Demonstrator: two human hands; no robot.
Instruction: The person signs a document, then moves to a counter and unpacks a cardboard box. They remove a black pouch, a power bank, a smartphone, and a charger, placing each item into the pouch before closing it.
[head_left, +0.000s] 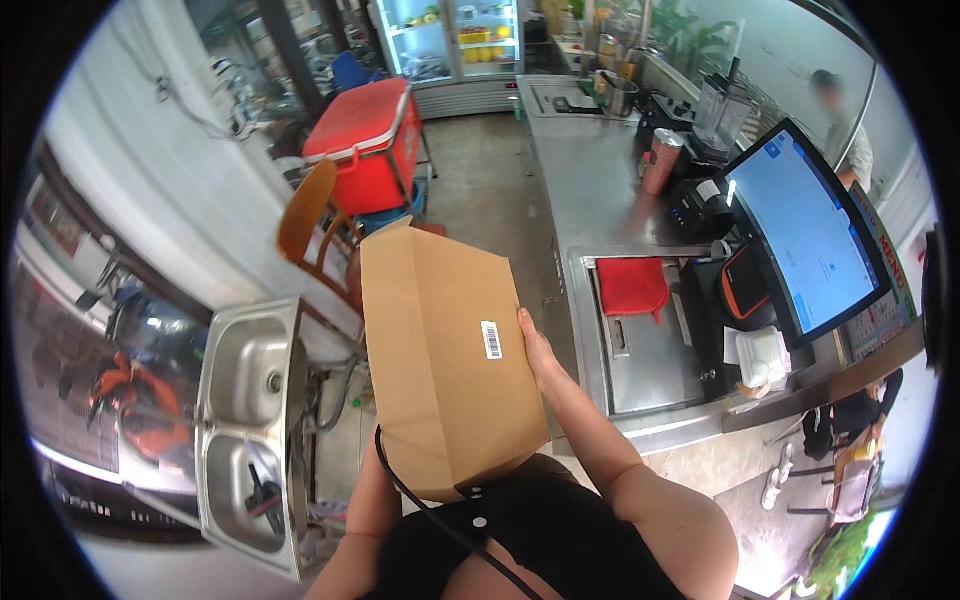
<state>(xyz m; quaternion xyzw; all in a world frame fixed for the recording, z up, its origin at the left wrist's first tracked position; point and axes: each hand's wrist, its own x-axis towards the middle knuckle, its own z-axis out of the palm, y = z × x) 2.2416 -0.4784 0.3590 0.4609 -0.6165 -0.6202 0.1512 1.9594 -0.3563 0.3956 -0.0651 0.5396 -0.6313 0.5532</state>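
Observation:
A large brown cardboard box (450, 375) is held up against my chest, a white barcode sticker on the face turned to the camera. Pressed along its right edge is my right hand (537, 346), the fingers partly hidden by the box. The box covers my left hand; only that forearm shows at its lower left. A black cable crosses the lower corner of the box.
At left stand a double steel sink (251, 375) and a wooden chair (307, 217), with a red cooler (360, 135) beyond. A steel counter (592, 172) on the right bears a red cloth (632, 286), a touchscreen monitor (802, 232) and a tumbler (662, 161). People are beyond the counter.

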